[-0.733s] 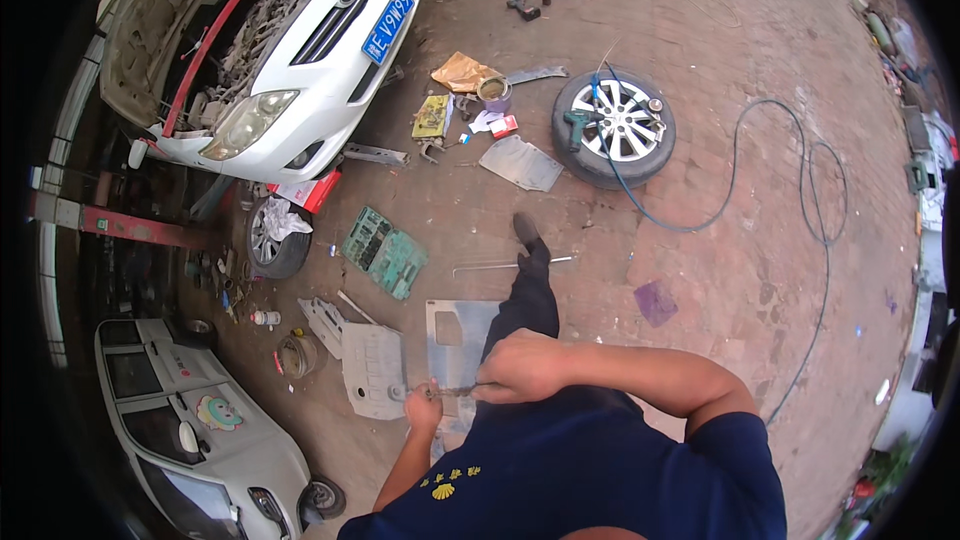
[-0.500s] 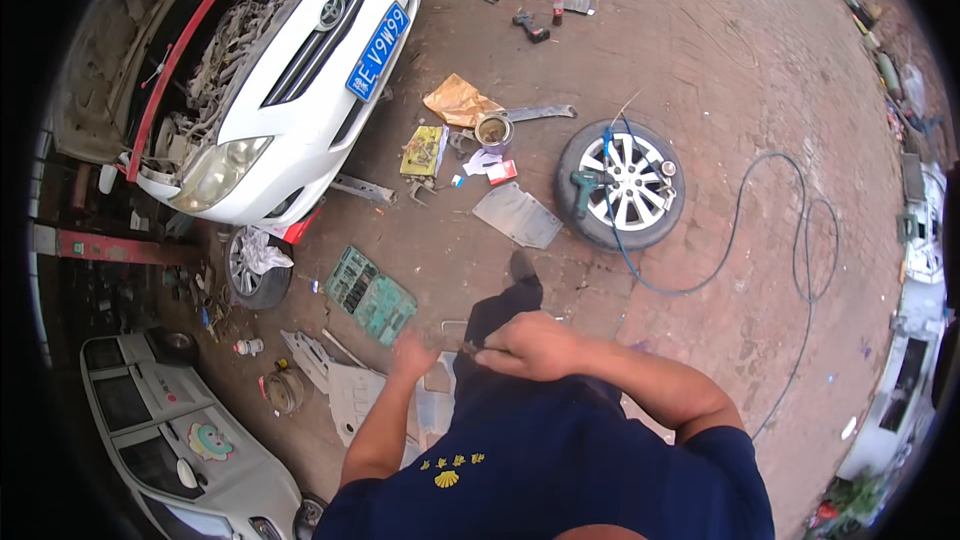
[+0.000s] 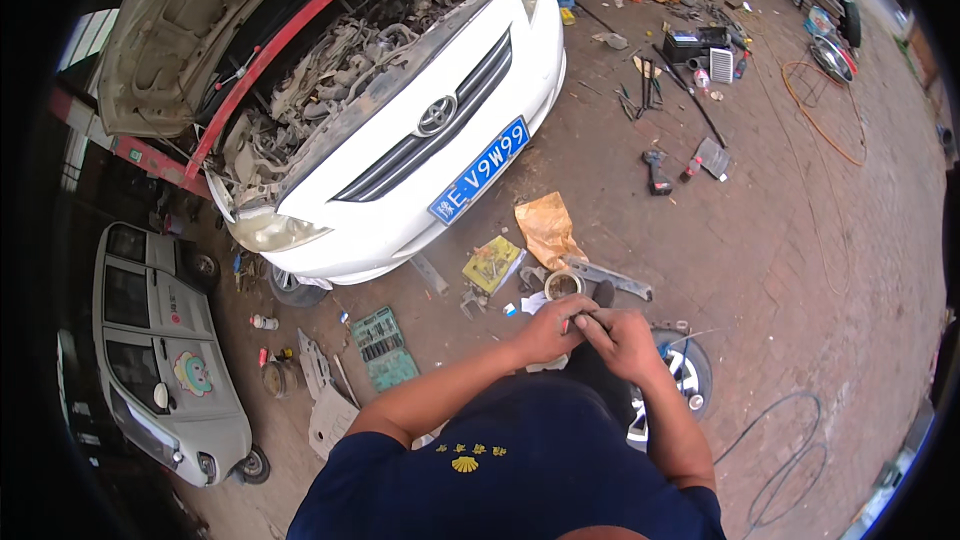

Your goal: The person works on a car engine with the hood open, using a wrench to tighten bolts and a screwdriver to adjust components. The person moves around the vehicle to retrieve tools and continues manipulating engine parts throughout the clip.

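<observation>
My left hand (image 3: 547,330) and my right hand (image 3: 621,345) meet above my legs, both closed around a small dark object with a bit of red, too hidden to name. Just beyond them is an open round can (image 3: 564,284), beside a long metal strip (image 3: 621,280). A crumpled brown paper piece (image 3: 545,225) and a yellow flat item with small parts (image 3: 490,261) lie farther forward. A wheel (image 3: 689,378) with a hose is partly hidden by my right arm. An open green socket case (image 3: 382,349) lies to the left.
A white car (image 3: 460,100) with its bonnet raised fills the upper left. A small silver vehicle (image 3: 165,350) stands at left. Scattered tools (image 3: 645,85), a drill (image 3: 656,172) and an orange hose (image 3: 820,130) lie ahead; a dark hose (image 3: 790,460) coils at lower right.
The view has swung up and forward toward the white car, which appears larger. My hands have risen in the picture and drawn together; my foot is now nearer the can.
</observation>
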A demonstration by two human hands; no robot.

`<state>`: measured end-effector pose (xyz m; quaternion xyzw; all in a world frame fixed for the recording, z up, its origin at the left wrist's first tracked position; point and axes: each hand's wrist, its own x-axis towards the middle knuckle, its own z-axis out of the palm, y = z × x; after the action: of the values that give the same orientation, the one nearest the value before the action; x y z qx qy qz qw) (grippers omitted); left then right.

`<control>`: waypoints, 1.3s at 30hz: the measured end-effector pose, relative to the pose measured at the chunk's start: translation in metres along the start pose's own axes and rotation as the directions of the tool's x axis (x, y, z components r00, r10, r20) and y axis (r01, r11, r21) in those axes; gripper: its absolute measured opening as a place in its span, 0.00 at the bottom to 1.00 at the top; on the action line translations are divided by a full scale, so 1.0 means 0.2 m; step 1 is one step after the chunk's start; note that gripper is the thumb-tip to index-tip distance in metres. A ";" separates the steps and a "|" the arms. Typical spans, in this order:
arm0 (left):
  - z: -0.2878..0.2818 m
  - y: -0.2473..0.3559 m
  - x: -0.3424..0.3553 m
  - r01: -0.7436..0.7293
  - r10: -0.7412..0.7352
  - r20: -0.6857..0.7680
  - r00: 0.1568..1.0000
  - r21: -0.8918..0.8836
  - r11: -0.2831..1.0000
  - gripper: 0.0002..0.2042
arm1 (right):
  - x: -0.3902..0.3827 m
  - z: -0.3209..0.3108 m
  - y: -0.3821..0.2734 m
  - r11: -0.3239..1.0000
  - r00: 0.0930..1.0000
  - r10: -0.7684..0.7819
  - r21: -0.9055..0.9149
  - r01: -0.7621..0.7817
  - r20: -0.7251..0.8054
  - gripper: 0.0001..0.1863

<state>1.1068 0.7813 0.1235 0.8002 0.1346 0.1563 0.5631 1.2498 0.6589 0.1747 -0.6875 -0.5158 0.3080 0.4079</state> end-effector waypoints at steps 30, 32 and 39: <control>-1.67 -0.10 2.84 0.114 -0.165 -0.441 0.882 -0.140 0.984 0.09 | 3.65 -1.40 0.46 0.701 0.896 -0.176 0.691 -0.176 0.407 0.09; -1.80 -0.05 2.85 0.126 -0.248 -0.490 0.836 -0.268 0.955 0.08 | 3.90 -1.32 0.47 0.721 0.853 -0.218 0.668 -0.187 0.475 0.10; -2.29 0.22 2.94 0.196 -0.338 -0.869 0.362 -0.283 0.939 0.11 | 4.72 -1.01 0.28 0.765 0.372 -0.255 0.421 -0.487 0.893 0.11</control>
<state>1.4636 1.3904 0.3673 0.5151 0.5349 0.4790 0.4681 1.7096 1.5078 0.2191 -0.2531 -0.4617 0.8188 0.2289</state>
